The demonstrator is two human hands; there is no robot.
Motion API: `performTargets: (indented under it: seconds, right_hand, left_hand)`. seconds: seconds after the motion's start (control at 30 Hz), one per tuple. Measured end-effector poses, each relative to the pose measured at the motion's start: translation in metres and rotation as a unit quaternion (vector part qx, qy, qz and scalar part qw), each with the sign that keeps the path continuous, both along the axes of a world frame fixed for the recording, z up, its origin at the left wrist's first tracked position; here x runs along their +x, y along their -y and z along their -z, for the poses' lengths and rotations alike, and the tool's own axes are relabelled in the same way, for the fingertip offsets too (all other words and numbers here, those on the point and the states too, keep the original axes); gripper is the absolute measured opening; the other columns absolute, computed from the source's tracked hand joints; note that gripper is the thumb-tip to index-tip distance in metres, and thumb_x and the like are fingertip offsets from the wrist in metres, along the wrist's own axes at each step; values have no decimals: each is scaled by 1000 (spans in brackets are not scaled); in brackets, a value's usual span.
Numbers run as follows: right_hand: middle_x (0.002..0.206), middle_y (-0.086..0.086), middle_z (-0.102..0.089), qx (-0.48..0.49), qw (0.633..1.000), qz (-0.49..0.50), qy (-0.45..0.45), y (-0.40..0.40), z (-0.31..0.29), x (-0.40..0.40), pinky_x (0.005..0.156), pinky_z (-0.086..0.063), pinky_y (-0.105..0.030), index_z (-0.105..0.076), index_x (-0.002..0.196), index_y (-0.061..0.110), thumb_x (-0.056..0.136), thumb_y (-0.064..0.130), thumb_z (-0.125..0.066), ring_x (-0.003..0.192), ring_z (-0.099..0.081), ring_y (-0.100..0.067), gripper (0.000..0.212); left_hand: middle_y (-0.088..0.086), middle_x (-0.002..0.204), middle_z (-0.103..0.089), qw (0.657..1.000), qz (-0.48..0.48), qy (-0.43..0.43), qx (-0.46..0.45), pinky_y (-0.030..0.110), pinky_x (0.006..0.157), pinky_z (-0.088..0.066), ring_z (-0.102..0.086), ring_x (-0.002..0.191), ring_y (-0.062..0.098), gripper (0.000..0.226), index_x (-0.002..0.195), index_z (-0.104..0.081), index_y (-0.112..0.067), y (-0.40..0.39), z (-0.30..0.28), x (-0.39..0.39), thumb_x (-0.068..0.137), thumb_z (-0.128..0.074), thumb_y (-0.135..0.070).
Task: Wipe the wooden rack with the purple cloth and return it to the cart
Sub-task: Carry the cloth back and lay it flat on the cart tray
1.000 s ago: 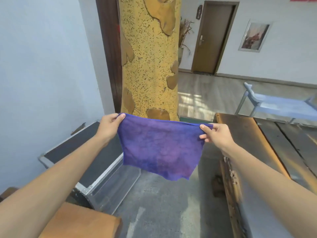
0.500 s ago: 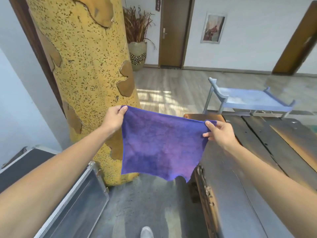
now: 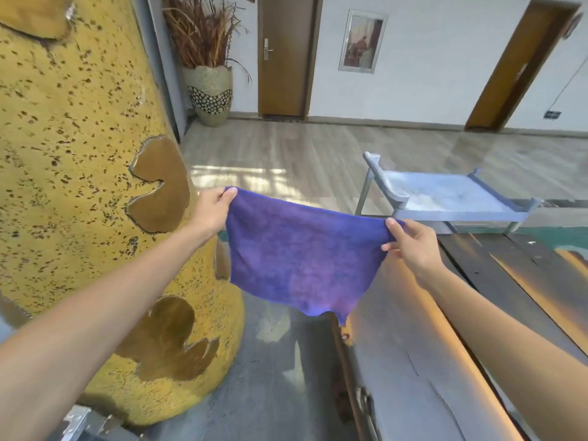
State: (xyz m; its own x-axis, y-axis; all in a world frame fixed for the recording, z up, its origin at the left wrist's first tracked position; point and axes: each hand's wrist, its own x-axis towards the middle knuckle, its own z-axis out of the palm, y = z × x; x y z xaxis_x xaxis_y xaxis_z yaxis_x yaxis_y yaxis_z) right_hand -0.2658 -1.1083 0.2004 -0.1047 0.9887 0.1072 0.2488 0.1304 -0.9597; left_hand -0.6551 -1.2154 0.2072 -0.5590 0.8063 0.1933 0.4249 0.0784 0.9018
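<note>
Pinching purple cloth (image 3: 302, 259) corners, both hands.

Two bare forearms reach in from the near edge; the left hand (image 3: 212, 207) and right hand (image 3: 412, 244) are ungloved.

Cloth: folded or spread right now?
Spread. The cloth hangs as one flat sheet, its top corners pinched by the left hand and right hand, bottom edge loose.
</note>
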Motion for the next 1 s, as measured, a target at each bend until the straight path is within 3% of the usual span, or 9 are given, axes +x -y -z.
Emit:
performTargets:
  seconds: [0.07,0.13,0.27,0.43,0.63,0.8,0.87,1.0]
  right_hand:
    - [65,11,-72,-5,1000,8,-10,-33,2,-7,59,-56,-32,-72,89,22,99,32,-67,61,-73,-16,15]
    - [69,10,-74,-11,1000,11,-19,-67,4,-16,57,-56,-28,-73,93,21,99,34,-66,61,-72,-14,16]
    - [81,3,-74,-15,999,6,-37,-148,8,-35,57,-58,-33,-73,95,17,101,32,-63,61,-70,-18,19]
    - [72,8,-74,-12,999,4,-35,-260,18,-53,49,-51,-19,-75,95,19,100,33,-66,53,-66,-12,17]
    - [76,0,-71,-34,999,10,-25,-376,23,-75,49,-52,-19,-73,94,19,101,29,-65,50,-64,-10,14]
    - [83,-3,-71,-46,999,11,-11,-465,36,-107,63,-60,-36,-72,91,18,102,31,-63,64,-71,-9,19]
    - [82,-3,-70,-48,999,13,-13,-500,40,-121,68,-61,-42,-72,89,16,102,29,-62,66,-71,-12,21]
    - [82,-1,-73,-38,999,29,1,-564,48,-150,68,-61,-39,-73,91,15,101,29,-63,71,-73,-16,20]
  left_hand:
    - [-2,64,-54,1000,4,2,2,33,63,-45,-49,63,13,43,71,-59,-3,-44,2,-13,105,-51,-29]
    - [12,75,-52,1000,13,10,7,52,80,-53,-49,75,20,50,83,-58,8,-85,8,-27,101,-52,-37]
    - [11,78,-50,1000,23,10,-1,60,88,-53,-49,77,20,68,88,-57,10,-169,23,-55,88,-50,-57]
    - [8,78,-52,999,25,-1,-30,59,90,-53,-49,77,18,66,91,-61,6,-282,32,-80,89,-51,-58]
    - [8,81,-55,999,11,-17,-37,56,86,-55,-50,79,19,50,95,-66,6,-396,22,-97,100,-52,-42]
    - [8,82,-50,999,8,-14,-50,41,74,-48,-46,80,19,52,96,-61,10,-481,33,-119,103,-50,-41]
    - [9,79,-47,998,3,-19,-54,44,73,-50,-44,77,20,49,90,-59,9,-515,39,-133,103,-51,-38]
    - [11,67,-35,996,18,-70,-57,36,62,-29,-35,66,23,54,70,-43,7,-584,48,-163,104,-51,-34]
